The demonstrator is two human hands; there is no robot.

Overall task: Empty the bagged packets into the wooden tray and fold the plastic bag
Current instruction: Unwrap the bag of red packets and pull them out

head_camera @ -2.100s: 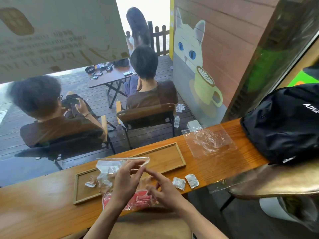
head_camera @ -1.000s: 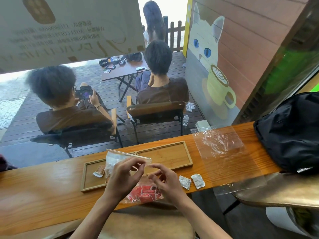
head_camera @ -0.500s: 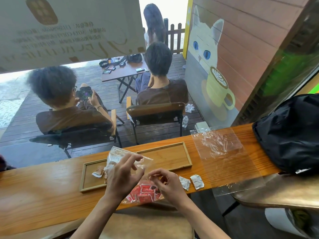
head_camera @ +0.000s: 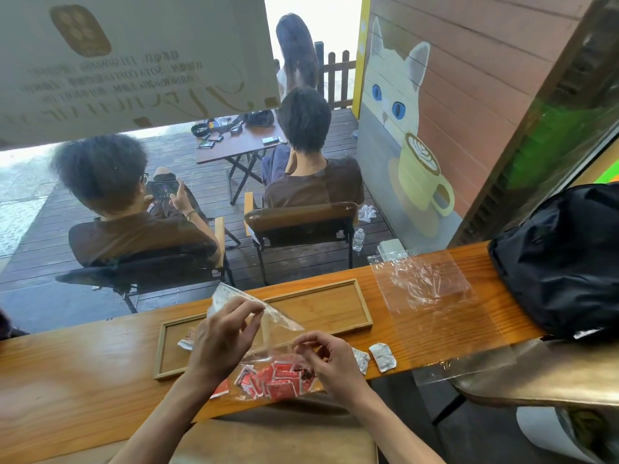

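Note:
A clear plastic bag [head_camera: 268, 316] hangs tilted above the long wooden tray [head_camera: 321, 304] on the counter. My left hand [head_camera: 222, 333] pinches its upper edge over the tray's left half. My right hand [head_camera: 326, 358] pinches the bag's lower right part near the counter's front edge. Several red packets [head_camera: 279, 380] lie in a heap under the bag, by the front edge. One small packet [head_camera: 187, 339] lies in the tray's left end. Two white packets [head_camera: 382, 356] rest on the counter right of my right hand.
A second, flat clear bag [head_camera: 432, 296] lies on the counter to the right of the tray. A black backpack [head_camera: 562, 256] fills the counter's right end. Behind the glass, two people sit in chairs. A stool seat is below the counter.
My left hand has lifted the bag's top edge and tilted it. My right hand slid right and down along the bag. The red packets now lie more exposed by the front edge.

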